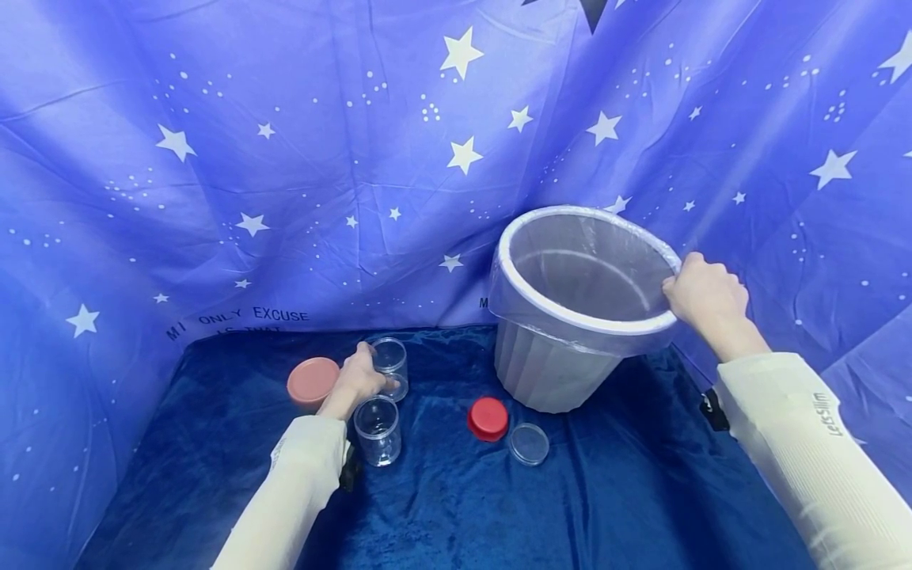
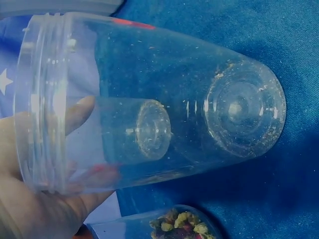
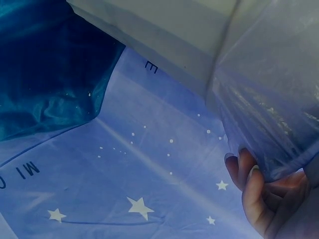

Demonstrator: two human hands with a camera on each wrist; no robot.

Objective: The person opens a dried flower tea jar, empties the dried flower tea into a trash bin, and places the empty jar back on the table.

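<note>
One left hand (image 1: pixel 359 378), thumb and fingers bent round one clear jar (image 1: pixel 389 358), lidless, upright on the bench (image 1: pixel 442 507) with its dark blue cloth. One right hand (image 1: pixel 708 299), fingers curled over the rim of one pale grey ribbed bin (image 1: pixel 556 372), with hold of both rim and clear plastic liner (image 1: pixel 523 305); liner folded outward over the rim. One second clear jar (image 1: pixel 378 435), also lidless, upright just beside the left hand, on the side nearer the person; threaded neck, pale specks about the base. One jar with a pink lid (image 1: pixel 313 381), just left of the left hand; dried, flower-like contents partly visible from the left wrist. One red lid (image 1: pixel 488 419), between the hands, near the bin's foot. One clear disc (image 1: pixel 530 444), flat, just right of the red lid, likewise between the hands. One blue-violet curtain (image 1: pixel 321 158), white stars and dots, beyond both hands.
</note>
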